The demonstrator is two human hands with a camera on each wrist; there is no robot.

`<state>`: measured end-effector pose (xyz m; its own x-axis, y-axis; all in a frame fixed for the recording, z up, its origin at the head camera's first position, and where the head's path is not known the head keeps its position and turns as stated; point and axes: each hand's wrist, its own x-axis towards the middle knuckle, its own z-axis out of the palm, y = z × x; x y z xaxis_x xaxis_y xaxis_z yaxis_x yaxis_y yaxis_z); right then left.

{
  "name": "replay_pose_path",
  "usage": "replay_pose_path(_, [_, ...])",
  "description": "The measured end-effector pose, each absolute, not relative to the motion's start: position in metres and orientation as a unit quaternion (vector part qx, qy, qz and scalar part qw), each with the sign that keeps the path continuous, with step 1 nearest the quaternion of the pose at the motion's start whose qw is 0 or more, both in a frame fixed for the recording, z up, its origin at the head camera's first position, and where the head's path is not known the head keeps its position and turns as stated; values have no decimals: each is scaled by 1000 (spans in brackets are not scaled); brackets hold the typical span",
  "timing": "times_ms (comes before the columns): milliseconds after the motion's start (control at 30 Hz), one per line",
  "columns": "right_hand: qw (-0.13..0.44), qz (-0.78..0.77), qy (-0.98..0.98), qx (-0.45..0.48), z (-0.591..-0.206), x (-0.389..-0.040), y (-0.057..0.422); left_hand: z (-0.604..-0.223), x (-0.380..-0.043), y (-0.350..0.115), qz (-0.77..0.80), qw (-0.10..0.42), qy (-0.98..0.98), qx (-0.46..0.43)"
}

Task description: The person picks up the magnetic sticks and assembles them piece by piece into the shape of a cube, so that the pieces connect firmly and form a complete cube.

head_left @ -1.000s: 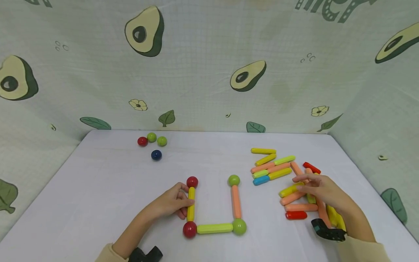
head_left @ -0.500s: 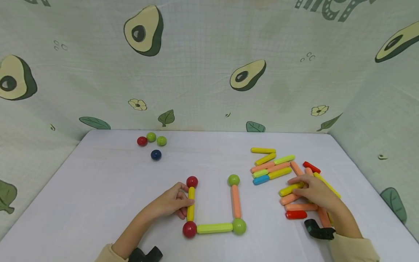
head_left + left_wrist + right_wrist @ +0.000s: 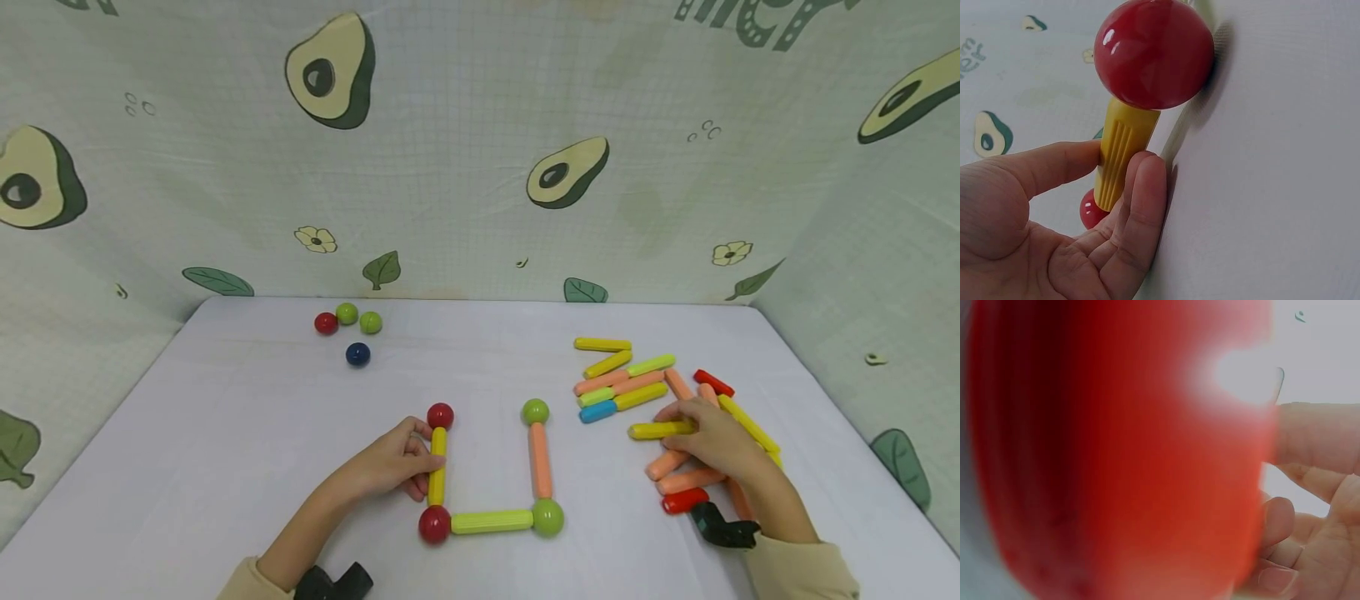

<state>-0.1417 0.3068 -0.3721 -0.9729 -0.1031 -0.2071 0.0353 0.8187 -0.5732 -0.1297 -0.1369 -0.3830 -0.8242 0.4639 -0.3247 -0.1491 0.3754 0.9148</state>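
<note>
My left hand pinches a yellow rod between thumb and fingers. That rod lies between a far red ball and a near red ball; the left wrist view shows the grip on the yellow rod close up. A lime rod links the near red ball to a green ball, and a peach rod runs on to a second green ball. Over the rod pile at the right, my right hand grips another yellow rod, its right end hidden by the fingers.
Peach rods and a red rod lie by the right wrist; a red rod blurs across the right wrist view. Several rods, one partly blue, lie behind. Loose balls, including a dark blue ball, sit at back left.
My right hand closed on the yellow rod and shifted it slightly left, turning it more level. The red and peach rods near the wrist were nudged. My left hand stayed put.
</note>
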Motion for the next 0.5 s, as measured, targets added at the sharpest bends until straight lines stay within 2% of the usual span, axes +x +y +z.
replay_pose_path(267, [73,-303,950,-26,-366,-140,298,-384,-129,-137,550,276,781,104])
replay_pose_path(400, [54,-338,939,-29,-361,-135,279,-383,-129,-136,551,277,780,102])
replay_pose_path(500, [60,-363,929,-22,-356,-130,260,-383,-130,-136,552,278,780,101])
